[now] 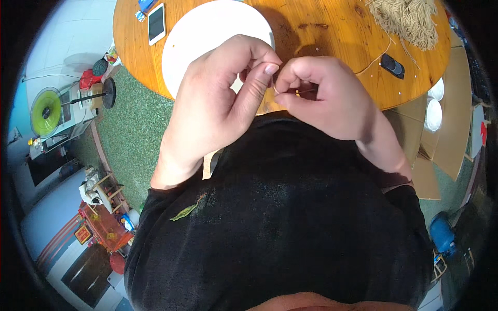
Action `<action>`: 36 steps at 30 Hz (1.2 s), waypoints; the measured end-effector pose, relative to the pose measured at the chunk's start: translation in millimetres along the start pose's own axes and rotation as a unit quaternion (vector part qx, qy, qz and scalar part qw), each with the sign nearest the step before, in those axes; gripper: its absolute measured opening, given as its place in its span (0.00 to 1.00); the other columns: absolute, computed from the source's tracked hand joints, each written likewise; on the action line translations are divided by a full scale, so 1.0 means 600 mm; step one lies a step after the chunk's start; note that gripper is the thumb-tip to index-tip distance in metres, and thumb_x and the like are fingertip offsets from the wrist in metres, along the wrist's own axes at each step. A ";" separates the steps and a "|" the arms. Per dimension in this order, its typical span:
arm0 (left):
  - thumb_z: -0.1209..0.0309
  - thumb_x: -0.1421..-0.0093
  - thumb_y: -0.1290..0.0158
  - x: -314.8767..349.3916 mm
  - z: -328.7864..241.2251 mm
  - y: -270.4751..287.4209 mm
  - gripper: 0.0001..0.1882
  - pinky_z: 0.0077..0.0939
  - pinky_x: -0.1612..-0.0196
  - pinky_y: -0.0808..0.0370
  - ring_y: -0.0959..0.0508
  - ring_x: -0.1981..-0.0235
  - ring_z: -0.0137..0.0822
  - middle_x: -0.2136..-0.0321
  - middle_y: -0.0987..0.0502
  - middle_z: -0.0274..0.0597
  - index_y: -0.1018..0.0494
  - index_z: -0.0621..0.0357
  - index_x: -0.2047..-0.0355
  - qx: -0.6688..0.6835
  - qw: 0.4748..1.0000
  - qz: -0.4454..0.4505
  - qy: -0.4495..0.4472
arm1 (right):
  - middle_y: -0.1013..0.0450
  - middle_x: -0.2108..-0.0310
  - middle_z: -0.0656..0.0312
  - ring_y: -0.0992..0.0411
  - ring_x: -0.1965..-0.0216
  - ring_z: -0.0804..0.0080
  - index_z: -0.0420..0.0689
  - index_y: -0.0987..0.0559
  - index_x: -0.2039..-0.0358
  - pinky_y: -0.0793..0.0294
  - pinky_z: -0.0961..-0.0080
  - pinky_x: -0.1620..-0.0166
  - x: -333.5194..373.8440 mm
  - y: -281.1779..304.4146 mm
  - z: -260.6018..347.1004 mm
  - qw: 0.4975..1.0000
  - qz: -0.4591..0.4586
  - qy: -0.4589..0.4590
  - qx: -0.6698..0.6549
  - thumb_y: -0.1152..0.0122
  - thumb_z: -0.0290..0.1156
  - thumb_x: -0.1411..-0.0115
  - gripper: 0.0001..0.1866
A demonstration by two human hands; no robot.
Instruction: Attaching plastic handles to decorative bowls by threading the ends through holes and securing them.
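Both hands are close together over the near edge of a round wooden table (332, 44). My left hand (218, 98) is closed, thumb pressed against the index finger, in front of a round white board (192, 39); whatever sits in that pinch is too small to make out. My right hand (327, 93) is curled with thumb and fingertips together. From a beige yarn bundle (407, 20) at the table's far right, a loose strand (374, 61) runs toward my right hand, and a thin length shows inside its curled fingers. The fingertips of the two hands nearly meet.
A white phone (156, 24) lies left of the board. A small black device (392, 66) rests near the table's right edge. On the left stands a green fan (46, 112); cardboard (451, 124) and white bowls (433, 115) are at right. A green leaf (184, 212) clings to my dark shirt.
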State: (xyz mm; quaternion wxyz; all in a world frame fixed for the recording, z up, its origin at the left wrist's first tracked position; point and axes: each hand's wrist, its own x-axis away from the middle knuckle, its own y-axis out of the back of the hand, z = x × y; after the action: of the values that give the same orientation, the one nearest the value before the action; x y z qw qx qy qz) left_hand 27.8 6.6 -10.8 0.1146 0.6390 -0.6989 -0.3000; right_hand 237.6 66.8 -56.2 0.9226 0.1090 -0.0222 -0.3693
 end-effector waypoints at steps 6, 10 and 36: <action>0.77 0.31 0.39 -0.007 -0.002 0.011 0.04 0.21 0.56 0.25 0.20 0.63 0.27 0.66 0.19 0.38 0.19 0.67 0.60 -0.006 0.999 0.054 0.004 | 0.20 0.73 0.61 0.22 0.70 0.77 0.38 0.18 0.66 0.25 0.76 0.64 0.010 0.028 0.001 0.996 -0.018 0.000 -0.084 0.32 0.25 0.37 0.04; 0.78 0.31 0.40 -0.008 0.004 0.014 0.05 0.20 0.56 0.26 0.20 0.62 0.28 0.66 0.19 0.38 0.18 0.67 0.58 -0.006 0.998 0.067 -0.008 | 0.21 0.74 0.61 0.20 0.69 0.74 0.39 0.18 0.67 0.23 0.74 0.64 0.011 0.044 0.023 0.994 -0.056 0.053 0.079 0.32 0.26 0.37 0.04; 0.78 0.27 0.46 -0.013 0.008 0.013 0.14 0.23 0.50 0.22 0.16 0.57 0.30 0.61 0.16 0.43 0.28 0.69 0.43 0.164 0.981 0.060 0.079 | 0.22 0.70 0.53 0.22 0.67 0.52 0.40 0.18 0.68 0.24 0.62 0.63 -0.104 0.054 -0.004 0.806 -0.152 0.560 0.121 0.33 0.25 0.40 0.02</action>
State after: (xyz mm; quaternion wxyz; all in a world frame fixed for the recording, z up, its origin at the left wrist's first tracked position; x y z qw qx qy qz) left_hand 19.9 15.4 -8.5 0.0809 0.6281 -0.7642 -0.1221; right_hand 214.5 132.7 -49.1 0.6863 0.4096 0.4704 -0.3742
